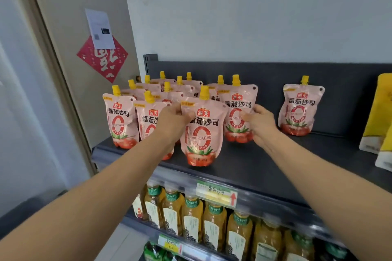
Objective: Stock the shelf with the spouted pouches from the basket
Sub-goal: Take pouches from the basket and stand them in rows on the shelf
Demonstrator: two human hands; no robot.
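A dozen-odd pouches already stand on the shelf (265, 174). The left hand (172, 122) pinches the front pouch (203, 133); the right hand (259, 123) clasps its neighbour (238, 110). The basket is out of view.

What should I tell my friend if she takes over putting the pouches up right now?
Left hand: gripping the upper left edge of the front pouch, which stands near the top shelf's front edge.
Right hand: fingers on the pouch behind it, steadying it.
Done: about a dozen pouches stand in rows at the left; a lone pouch stands apart on the right.
Left: settle these two, fill the gap. The basket is out of view, so the remaining count is unknown.
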